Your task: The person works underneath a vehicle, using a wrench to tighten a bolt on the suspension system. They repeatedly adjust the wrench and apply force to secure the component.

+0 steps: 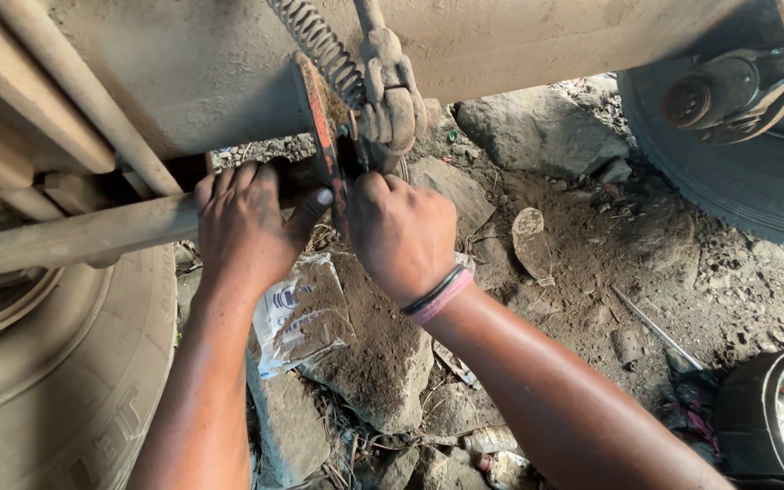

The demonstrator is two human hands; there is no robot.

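I look under a vehicle at a dusty axle housing point(229, 73) with a rusty orange-edged flange plate point(319, 127) standing out from it. My left hand point(247, 222) presses against the near side of the plate, its thumb resting on the plate's edge. My right hand point(401, 231), with bands on the wrist, is curled behind the plate near a coil spring point(324, 45) and a heavy metal link point(392, 91). What its fingers grip is hidden.
A dusty tyre point(56, 372) fills the lower left and another tyre point(746, 172) the upper right. Rocks point(537, 127), loose dirt and a torn plastic packet point(297, 313) lie on the ground below. A thin metal rod point(655, 327) lies at right.
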